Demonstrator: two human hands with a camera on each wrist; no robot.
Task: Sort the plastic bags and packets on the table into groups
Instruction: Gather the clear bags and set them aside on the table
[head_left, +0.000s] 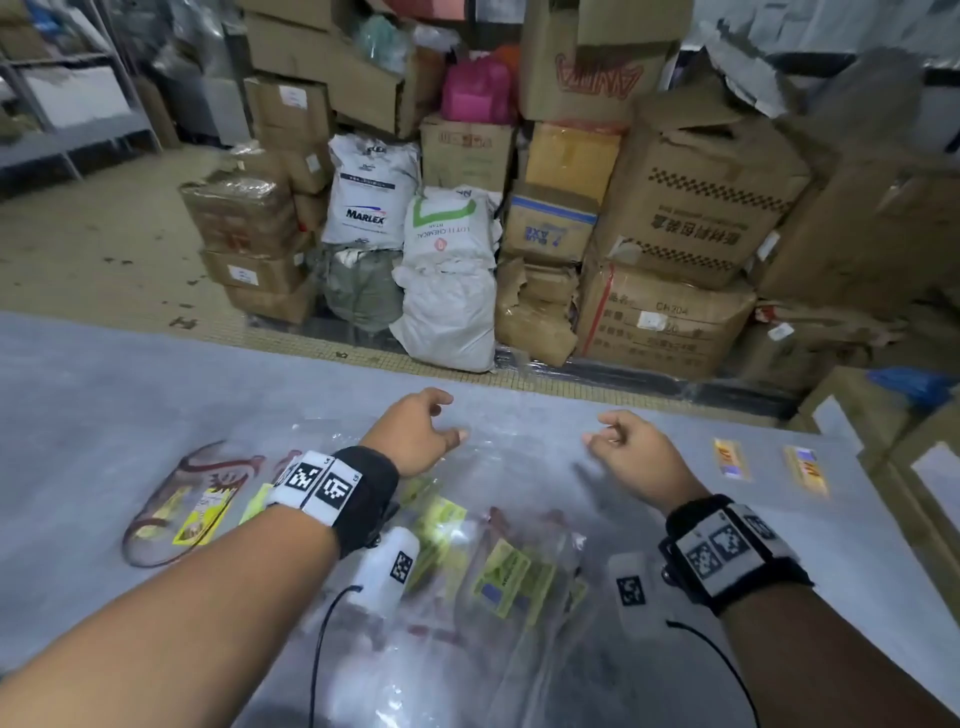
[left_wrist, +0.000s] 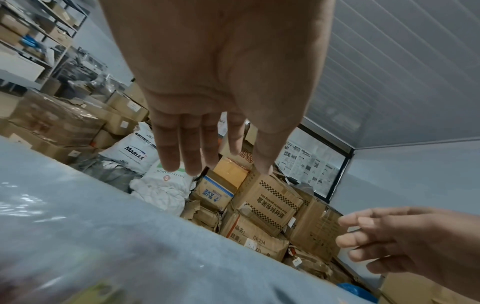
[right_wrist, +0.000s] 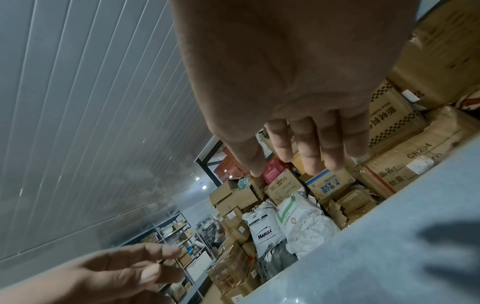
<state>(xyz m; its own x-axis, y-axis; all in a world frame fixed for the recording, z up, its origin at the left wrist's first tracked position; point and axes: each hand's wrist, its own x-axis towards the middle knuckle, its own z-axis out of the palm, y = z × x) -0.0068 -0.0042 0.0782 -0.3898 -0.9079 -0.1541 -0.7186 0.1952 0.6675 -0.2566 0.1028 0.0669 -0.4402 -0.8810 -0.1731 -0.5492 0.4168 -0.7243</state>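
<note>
We hover our left hand (head_left: 418, 434) and right hand (head_left: 631, 447), both loosely spread and holding nothing, over the clear plastic bags (head_left: 488, 566) heaped mid-table (head_left: 104, 395), seemingly between picks, so next we must pinch one bag free

The head camera looks down and forward over the grey surface (head_left: 156, 374) toward stacked cardboard boxes (head_left: 696, 208). Each wrist camera sits close under its palm, facing outward past the fingers. All three share the MARLEX sack (head_left: 370, 192) and boxes.
</note>
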